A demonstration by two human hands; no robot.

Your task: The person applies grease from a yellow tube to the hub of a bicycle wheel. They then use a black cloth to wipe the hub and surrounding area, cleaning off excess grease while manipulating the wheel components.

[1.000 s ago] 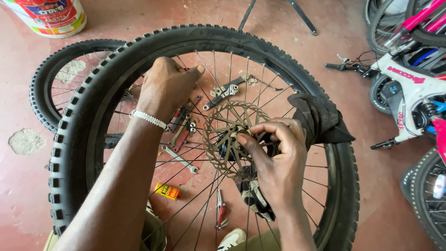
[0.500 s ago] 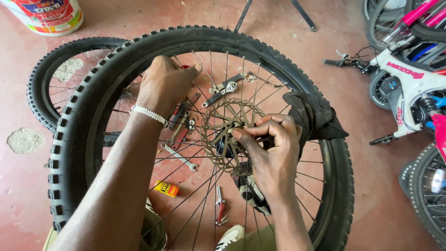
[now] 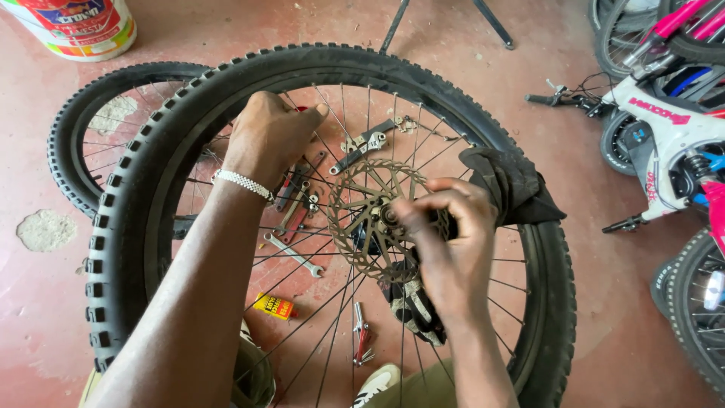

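We see the red concrete floor point(image 3: 574, 249) beneath everything, and on it the big knobby-tyred bicycle wheel point(image 3: 136, 227) that fills the middle of the view, lying roughly flat in front of us. A second, smaller wheel point(image 3: 83, 128) lies behind it at the upper left, partly covered by the big tyre. A white bicycle frame point(image 3: 664, 128) and more tyres crowd the right edge, and a paint bucket point(image 3: 75, 26) stands at the top left.

Our left hand point(image 3: 268, 140) rests on the spokes near the far rim, fingers curled loosely over them, a beaded bracelet point(image 3: 242, 183) at the wrist. Our right hand point(image 3: 449, 242) pinches narrowly at the hub beside the perforated disc rotor point(image 3: 362, 196); what the fingertips hold we cannot tell. A black rag point(image 3: 513, 185) drapes over the tyre just past that hand.

Through the spokes, which screen them, lie wrenches point(image 3: 293, 255), a red-handled tool point(image 3: 362, 344) and a small yellow tube point(image 3: 273, 306) on the floor.
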